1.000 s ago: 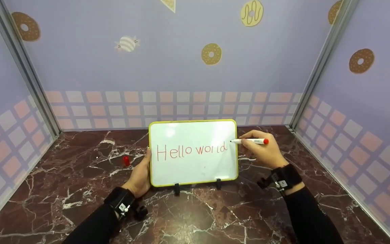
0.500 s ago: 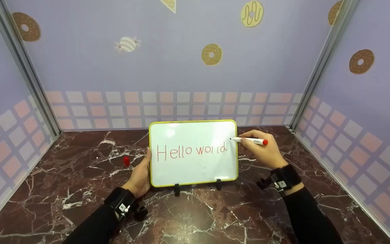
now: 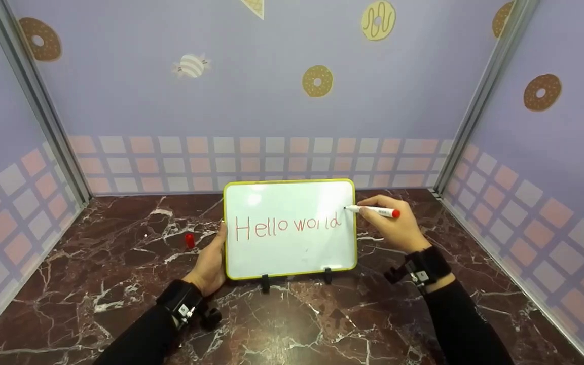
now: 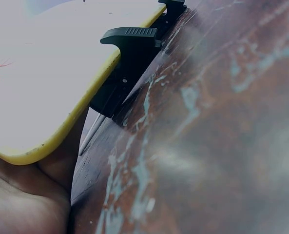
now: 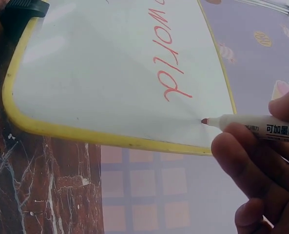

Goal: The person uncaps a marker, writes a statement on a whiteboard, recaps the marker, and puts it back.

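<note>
A small whiteboard (image 3: pixel 287 197) with a yellow frame stands tilted back on a stand with black clips (image 3: pixel 265 283). "Hello world" is written across it in red. My left hand (image 3: pixel 210 266) grips the board's left edge, thumb along the side; its fingers pass behind the board and are hidden. My right hand (image 3: pixel 392 221) pinches a white marker (image 5: pixel 246 122) with a red end, between thumb and fingers. The marker's uncapped tip points at the board, right of the "d" and slightly above it. Whether the tip touches the surface I cannot tell.
A red marker cap (image 3: pixel 189 241) stands on the dark marbled tabletop (image 3: pixel 135 304), left of the board. Lilac walls (image 3: pixel 251 111) with printed sweets close in the back and both sides. Each wrist wears a black camera band.
The right hand has tilted the marker slightly, its tip rising a little beside the "d". The left hand, the board and the red writing look the same.
</note>
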Demonstrator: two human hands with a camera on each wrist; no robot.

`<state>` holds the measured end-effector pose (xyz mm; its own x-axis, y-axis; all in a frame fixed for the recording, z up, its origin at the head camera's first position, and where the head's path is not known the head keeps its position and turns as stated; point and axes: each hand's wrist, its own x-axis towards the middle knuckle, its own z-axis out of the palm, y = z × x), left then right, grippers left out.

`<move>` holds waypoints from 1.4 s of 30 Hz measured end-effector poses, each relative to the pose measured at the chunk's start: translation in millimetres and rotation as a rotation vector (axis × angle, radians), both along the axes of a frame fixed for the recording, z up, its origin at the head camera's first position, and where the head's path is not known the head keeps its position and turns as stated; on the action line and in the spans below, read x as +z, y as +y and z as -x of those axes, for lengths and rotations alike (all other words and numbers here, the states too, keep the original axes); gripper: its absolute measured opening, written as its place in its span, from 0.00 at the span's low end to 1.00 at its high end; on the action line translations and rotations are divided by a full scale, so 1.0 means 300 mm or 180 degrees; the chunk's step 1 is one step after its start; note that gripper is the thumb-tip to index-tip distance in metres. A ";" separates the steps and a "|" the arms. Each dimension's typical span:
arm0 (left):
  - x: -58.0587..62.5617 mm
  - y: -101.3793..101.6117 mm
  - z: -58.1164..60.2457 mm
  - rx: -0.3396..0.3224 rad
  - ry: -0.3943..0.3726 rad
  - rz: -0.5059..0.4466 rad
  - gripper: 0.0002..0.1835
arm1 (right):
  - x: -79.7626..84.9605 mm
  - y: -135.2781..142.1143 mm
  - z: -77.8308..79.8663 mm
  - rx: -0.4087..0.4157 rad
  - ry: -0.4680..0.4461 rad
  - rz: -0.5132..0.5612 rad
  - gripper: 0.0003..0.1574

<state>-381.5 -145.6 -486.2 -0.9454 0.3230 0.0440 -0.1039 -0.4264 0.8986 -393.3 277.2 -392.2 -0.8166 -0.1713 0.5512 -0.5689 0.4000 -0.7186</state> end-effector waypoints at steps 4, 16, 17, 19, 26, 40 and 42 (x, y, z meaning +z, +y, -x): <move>-0.002 0.000 0.000 0.0037 -0.0005 0.0004 0.42 | 0.001 0.002 -0.002 0.0001 0.0024 -0.0069 0.05; -0.002 0.002 0.000 0.0158 -0.0049 -0.0001 0.41 | 0.007 0.006 -0.007 0.0069 -0.0029 -0.0215 0.04; -0.001 0.003 -0.001 0.0162 -0.0049 -0.0003 0.41 | 0.007 0.005 -0.008 0.0071 -0.0033 -0.0229 0.04; -0.001 0.004 -0.001 0.0176 -0.0058 -0.0006 0.41 | 0.008 0.006 -0.010 0.0076 -0.0039 -0.0242 0.04; -0.001 0.004 -0.001 0.0205 -0.0087 0.0000 0.41 | 0.011 0.005 -0.012 0.0112 -0.0064 -0.0223 0.04; -0.003 -0.001 0.000 0.0070 0.0027 0.0004 0.42 | 0.010 0.009 -0.006 0.0212 -0.0185 -0.0153 0.05; -0.002 0.001 -0.001 0.0085 0.0002 -0.0005 0.42 | 0.009 0.010 -0.006 0.0206 -0.0175 -0.0164 0.05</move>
